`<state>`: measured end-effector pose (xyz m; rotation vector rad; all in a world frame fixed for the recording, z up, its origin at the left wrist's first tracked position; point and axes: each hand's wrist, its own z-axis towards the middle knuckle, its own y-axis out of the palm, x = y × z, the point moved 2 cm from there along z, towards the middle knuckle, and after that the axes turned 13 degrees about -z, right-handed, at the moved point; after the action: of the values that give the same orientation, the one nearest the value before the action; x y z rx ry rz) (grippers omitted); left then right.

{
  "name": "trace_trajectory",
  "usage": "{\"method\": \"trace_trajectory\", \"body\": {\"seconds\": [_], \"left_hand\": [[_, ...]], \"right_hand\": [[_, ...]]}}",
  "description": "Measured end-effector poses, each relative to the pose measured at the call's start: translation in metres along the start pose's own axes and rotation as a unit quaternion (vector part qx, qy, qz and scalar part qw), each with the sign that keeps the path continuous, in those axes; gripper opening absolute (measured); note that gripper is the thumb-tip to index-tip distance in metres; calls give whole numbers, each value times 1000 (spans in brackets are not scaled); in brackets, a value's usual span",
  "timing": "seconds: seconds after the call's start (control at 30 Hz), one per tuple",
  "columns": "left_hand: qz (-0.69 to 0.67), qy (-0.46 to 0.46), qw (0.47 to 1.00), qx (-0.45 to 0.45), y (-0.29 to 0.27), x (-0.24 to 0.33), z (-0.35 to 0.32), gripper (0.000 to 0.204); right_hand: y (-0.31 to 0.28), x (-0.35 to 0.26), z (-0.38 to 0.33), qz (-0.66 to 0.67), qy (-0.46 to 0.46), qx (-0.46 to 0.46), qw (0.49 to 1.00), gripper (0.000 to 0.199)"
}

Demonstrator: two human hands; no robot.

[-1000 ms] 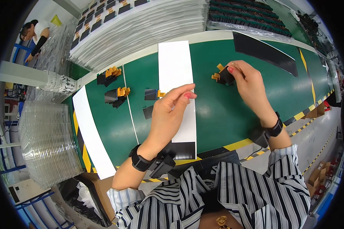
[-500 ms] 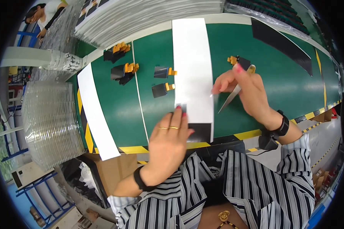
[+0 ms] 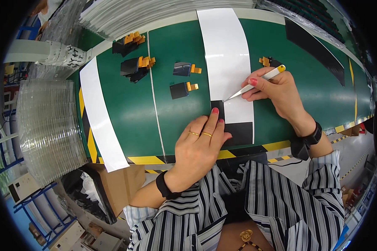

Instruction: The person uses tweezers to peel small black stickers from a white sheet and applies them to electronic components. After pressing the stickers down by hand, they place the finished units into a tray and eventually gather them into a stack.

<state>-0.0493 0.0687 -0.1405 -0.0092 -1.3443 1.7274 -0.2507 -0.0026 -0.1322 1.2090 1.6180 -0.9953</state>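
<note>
My right hand (image 3: 280, 94) pinches white pointed tweezers (image 3: 259, 82) with a yellow end. Their tip touches or nearly touches the upper corner of a small black piece (image 3: 218, 105) on a long white strip (image 3: 228, 50). Stretched fingers of my left hand (image 3: 197, 140) lie on that piece and the strip's left edge, partly covering them. A wider black rectangle (image 3: 241, 133) lies at the strip's near end. Left of the strip are two small dark display panels, one farther panel (image 3: 181, 69) and one nearer panel (image 3: 179, 90), both with orange flex tails.
Stacked similar panels (image 3: 130, 67) lie farther left, beside another white strip (image 3: 102, 113). Beyond my right hand, another panel's orange tail (image 3: 264, 61) shows. A long black strip (image 3: 316, 50) lies at the far right. Clear plastic trays (image 3: 50, 129) are stacked left of the green table (image 3: 125, 113).
The tweezers' tip has come left onto the strip, beside my left fingertips. My left hand has shifted slightly right and up in view. The whole view has also shifted.
</note>
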Motion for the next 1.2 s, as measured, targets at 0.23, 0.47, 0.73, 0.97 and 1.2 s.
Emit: {"method": "trace_trajectory", "body": {"seconds": [0.23,0.47,0.73,0.97,1.2], "left_hand": [[1,-1,1000,-7,0,-1,-2,29],[-40,-17,998,-42,-14,0,3,29],[105,-77,991,-40,-40,-31,31,26],[96,-98,990,-44,-50,-53,36,23],[-449,-287,845,49,-37,-56,82,18]], "right_hand": [[6,1,0,14,-28,-17,999,14],[3,-1,-4,87,-4,-82,993,18],[-12,0,-1,144,-36,-45,988,19],[-13,-3,-3,142,-73,-28,987,19],[-28,-9,-3,146,-229,40,961,19]]}}
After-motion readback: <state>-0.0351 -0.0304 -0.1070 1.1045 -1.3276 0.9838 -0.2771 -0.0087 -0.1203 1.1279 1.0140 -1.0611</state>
